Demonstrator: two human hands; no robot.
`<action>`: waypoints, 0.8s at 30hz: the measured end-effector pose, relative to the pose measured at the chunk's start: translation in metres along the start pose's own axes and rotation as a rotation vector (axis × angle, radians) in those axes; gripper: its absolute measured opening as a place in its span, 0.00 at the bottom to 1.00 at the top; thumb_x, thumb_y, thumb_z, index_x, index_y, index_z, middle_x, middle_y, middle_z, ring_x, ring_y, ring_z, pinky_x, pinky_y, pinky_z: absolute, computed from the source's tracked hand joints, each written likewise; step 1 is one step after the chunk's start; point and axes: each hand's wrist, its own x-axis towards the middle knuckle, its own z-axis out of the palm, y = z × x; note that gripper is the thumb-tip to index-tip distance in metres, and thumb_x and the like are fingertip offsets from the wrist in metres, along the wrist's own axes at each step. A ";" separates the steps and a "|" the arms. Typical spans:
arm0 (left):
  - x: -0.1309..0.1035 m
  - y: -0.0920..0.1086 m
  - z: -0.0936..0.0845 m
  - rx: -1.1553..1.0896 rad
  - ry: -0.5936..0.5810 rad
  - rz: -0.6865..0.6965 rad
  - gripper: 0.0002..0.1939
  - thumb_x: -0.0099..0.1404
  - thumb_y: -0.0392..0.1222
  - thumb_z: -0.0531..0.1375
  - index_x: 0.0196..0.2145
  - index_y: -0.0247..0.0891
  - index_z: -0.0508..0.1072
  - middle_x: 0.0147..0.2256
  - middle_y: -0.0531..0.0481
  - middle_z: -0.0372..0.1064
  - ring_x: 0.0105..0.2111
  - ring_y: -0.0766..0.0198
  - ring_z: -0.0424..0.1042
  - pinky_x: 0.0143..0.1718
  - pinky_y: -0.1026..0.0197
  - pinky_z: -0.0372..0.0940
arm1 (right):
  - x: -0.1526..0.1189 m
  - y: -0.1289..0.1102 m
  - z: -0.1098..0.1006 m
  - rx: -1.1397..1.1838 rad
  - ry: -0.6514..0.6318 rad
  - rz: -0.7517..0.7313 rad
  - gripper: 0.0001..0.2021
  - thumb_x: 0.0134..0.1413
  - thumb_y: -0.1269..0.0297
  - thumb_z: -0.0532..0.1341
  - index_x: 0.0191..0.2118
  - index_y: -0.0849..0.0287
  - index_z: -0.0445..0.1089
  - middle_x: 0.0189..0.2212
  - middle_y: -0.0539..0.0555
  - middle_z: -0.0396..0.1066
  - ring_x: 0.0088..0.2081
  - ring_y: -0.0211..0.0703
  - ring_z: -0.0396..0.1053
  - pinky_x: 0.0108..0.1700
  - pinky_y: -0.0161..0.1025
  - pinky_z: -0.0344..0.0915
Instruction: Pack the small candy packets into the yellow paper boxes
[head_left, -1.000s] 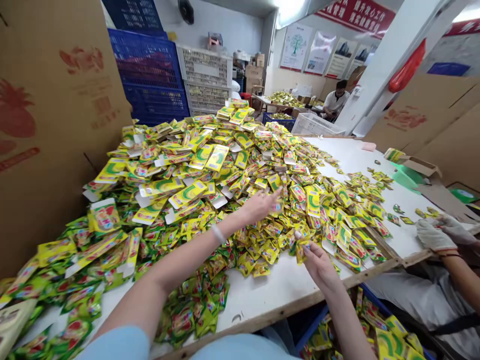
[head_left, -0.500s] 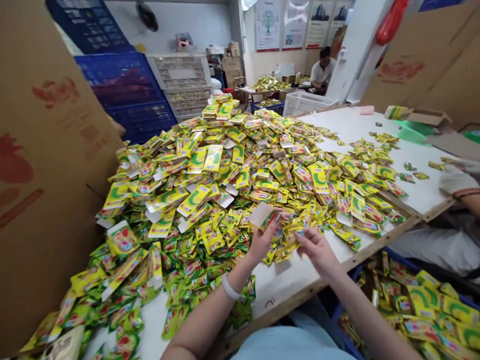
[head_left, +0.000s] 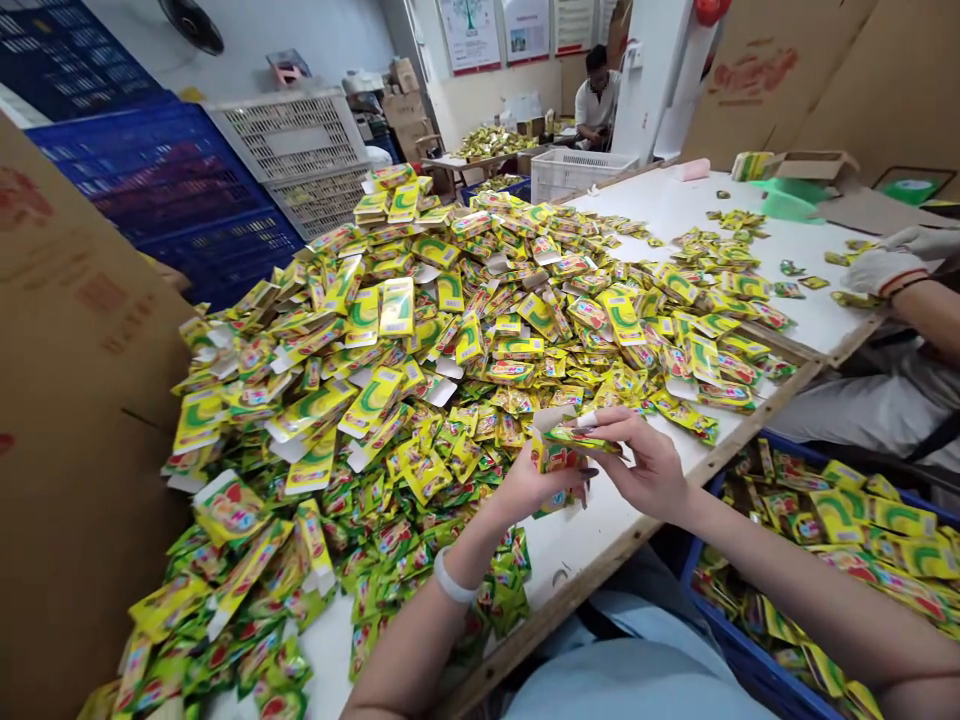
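Note:
My left hand (head_left: pixel 536 482) grips a small yellow, red and green carton (head_left: pixel 556 458) upright, its white end flap open at the top. Close against that opening, my right hand (head_left: pixel 646 462) pinches several small foil sachets (head_left: pixel 589 440) in yellow and green between thumb and fingers. How far the sachets reach into the carton I cannot tell. Beyond both hands rises a big heap of yellow cartons (head_left: pixel 375 400), many with flaps open. Loose green sachets (head_left: pixel 397 545) spread over the table to the left of my left hand.
A blue crate (head_left: pixel 795 665) full of packets stands below the table's wooden edge (head_left: pixel 592 590) at my right. A co-worker's gloved hand (head_left: pixel 885 270) is over the table's right side. A tall cardboard box (head_left: pixel 82 420) stands at left; crates (head_left: pixel 187 170) are stacked behind.
My right hand has brought its sachets left, up to the carton's open end. The carton has turned more upright in my left hand. The head view has shifted right.

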 end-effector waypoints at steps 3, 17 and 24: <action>-0.003 0.001 -0.003 0.125 0.036 0.047 0.18 0.50 0.48 0.71 0.28 0.34 0.70 0.23 0.53 0.68 0.24 0.68 0.67 0.29 0.63 0.66 | 0.007 -0.001 -0.014 0.039 -0.112 0.196 0.04 0.63 0.65 0.59 0.41 0.56 0.70 0.36 0.55 0.75 0.37 0.43 0.74 0.35 0.37 0.72; -0.003 0.008 0.006 0.187 -0.037 -0.039 0.18 0.50 0.47 0.69 0.31 0.35 0.68 0.23 0.55 0.65 0.23 0.68 0.66 0.27 0.63 0.66 | -0.016 -0.001 -0.017 -0.181 -0.066 -0.151 0.13 0.62 0.75 0.57 0.49 0.55 0.70 0.45 0.60 0.76 0.47 0.46 0.76 0.47 0.43 0.74; -0.001 -0.002 0.002 0.365 -0.046 -0.006 0.16 0.53 0.47 0.69 0.29 0.35 0.68 0.23 0.56 0.64 0.24 0.68 0.64 0.27 0.64 0.63 | 0.010 -0.007 -0.044 0.005 -0.445 0.165 0.06 0.63 0.70 0.58 0.42 0.57 0.72 0.37 0.54 0.78 0.35 0.40 0.76 0.35 0.34 0.72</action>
